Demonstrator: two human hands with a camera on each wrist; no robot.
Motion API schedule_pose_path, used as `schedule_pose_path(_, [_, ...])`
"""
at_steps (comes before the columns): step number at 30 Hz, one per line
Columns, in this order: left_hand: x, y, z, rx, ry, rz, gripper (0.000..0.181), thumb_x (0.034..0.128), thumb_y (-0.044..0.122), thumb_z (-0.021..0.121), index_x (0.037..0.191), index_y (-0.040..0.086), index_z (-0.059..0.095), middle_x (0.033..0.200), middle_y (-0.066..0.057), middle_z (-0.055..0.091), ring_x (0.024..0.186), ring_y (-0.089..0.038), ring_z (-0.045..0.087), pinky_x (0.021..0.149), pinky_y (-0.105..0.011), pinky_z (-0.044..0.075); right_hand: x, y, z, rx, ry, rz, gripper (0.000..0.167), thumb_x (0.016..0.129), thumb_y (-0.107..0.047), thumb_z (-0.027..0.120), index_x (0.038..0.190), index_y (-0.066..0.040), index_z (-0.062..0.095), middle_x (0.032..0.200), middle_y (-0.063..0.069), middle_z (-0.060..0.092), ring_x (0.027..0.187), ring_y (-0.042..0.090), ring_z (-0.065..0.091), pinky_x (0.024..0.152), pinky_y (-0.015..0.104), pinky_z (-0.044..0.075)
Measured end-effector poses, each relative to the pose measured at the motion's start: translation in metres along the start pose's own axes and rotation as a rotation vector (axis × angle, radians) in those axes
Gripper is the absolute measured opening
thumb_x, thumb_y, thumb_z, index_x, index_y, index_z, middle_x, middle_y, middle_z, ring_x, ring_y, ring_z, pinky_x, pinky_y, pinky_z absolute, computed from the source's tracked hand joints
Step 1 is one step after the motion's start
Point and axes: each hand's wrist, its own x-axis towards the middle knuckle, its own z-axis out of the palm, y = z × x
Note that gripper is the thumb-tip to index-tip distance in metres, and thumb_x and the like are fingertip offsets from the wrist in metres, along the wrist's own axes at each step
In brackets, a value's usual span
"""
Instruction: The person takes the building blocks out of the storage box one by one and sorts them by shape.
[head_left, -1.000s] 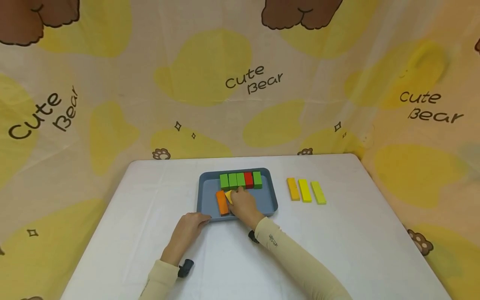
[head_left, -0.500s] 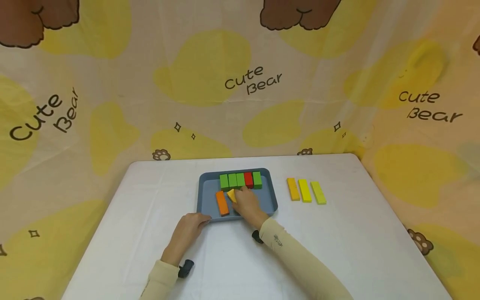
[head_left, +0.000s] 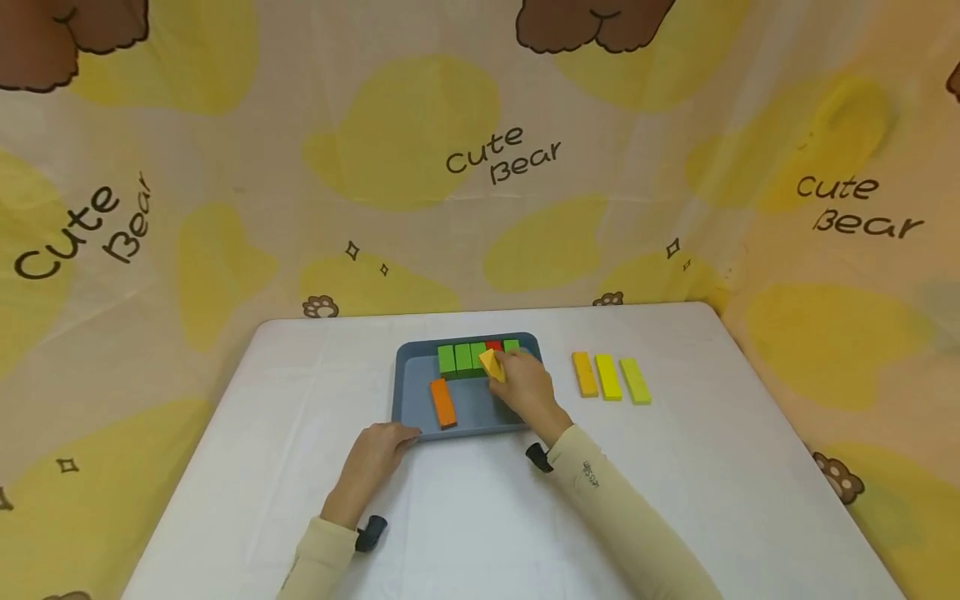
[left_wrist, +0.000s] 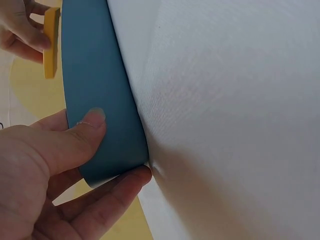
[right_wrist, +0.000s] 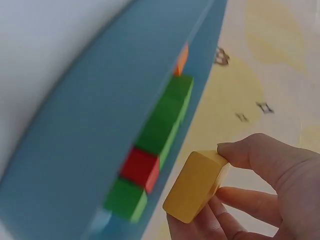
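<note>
My right hand [head_left: 528, 387] pinches a yellow-orange wooden block [right_wrist: 192, 187] between thumb and fingers, raised above the right part of the blue-grey tray [head_left: 411, 400]. Along the tray's back side stands a row of several green blocks [head_left: 463, 357] with one red block [right_wrist: 141, 169] among them. The held block and hand partly cover that row in the head view. An orange block [head_left: 443, 403] lies nearer the tray's front. At the front left corner my left hand [head_left: 369, 457] grips the tray, with its thumb [left_wrist: 90, 127] against the outer wall.
To the right of the tray, three flat blocks lie side by side on the white tablecloth [head_left: 450, 517]: an amber block [head_left: 585, 374], a yellow block [head_left: 608, 377] and a lime block [head_left: 635, 382]. A printed curtain [head_left: 420, 133] hangs behind the table.
My right hand has moved up and to the right with the yellow-orange block, away from the orange block. My left hand keeps its place at the tray's corner.
</note>
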Motion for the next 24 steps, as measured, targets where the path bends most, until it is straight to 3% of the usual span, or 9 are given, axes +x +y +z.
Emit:
schedule_pose_path(13, [0.0,0.003,0.003,-0.007,-0.023,-0.009,0.016,0.0804,0.005,0.077,0.095,0.009,0.079,0.089,-0.009,0.077,0.08,-0.025,0.073,0.072,-0.037,0.061,-0.007,0.078,-0.043,-0.004,0.067,0.181,0.052,0.088,-0.026,0.071,0.135,-0.007,0.059,0.119,0.019,0.064,0.095,0.029,0.064,0.078,0.043,0.058])
schedule_pose_path(18, [-0.002,0.001,0.0,-0.012,-0.037,-0.036,0.016,0.0811,0.005,0.077,0.097,0.009,0.079,0.09,-0.009,0.077,0.083,-0.026,0.073,0.074,-0.038,0.061,-0.013,0.111,-0.056,-0.001,0.066,0.24,0.053,0.09,-0.027,0.068,0.137,-0.005,0.056,0.123,0.024,0.061,0.095,0.033,0.063,0.076,0.048,0.058])
schedule_pose_path(24, [0.0,0.0,0.0,-0.012,-0.041,-0.02,0.016,0.0813,0.004,0.077,0.097,0.009,0.079,0.09,-0.01,0.077,0.081,-0.026,0.073,0.073,-0.037,0.061,-0.026,0.148,-0.071,0.003,0.068,0.318,0.055,0.092,-0.025,0.065,0.139,0.0,0.052,0.125,0.025,0.059,0.095,0.035,0.061,0.072,0.045,0.057])
